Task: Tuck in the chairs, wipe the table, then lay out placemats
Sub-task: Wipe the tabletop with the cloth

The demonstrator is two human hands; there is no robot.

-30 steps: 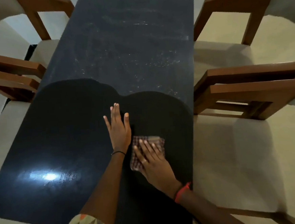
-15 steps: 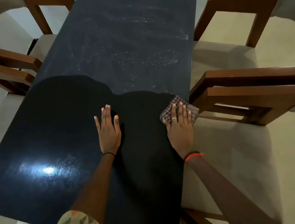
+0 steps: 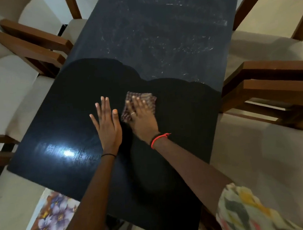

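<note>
Left chairs point(image 3: 32, 44) sit with armrests up against the table point(image 3: 159, 41) edge. Left hand point(image 3: 108, 125) lies flat on the dark glossy near half, fingers straight and spread, holding nothing; just beside it, right hand point(image 3: 143, 119) presses the checked cloth point(image 3: 150, 97) flat on the tabletop near centre, fingers straight on top, not curled round it. Far half looks streaky grey, and right chairs point(image 3: 268, 87) stand at the right edge

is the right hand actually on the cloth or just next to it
Touching. The head view shows the right hand lying flat on the checked cloth, fingers spread across it.
</note>
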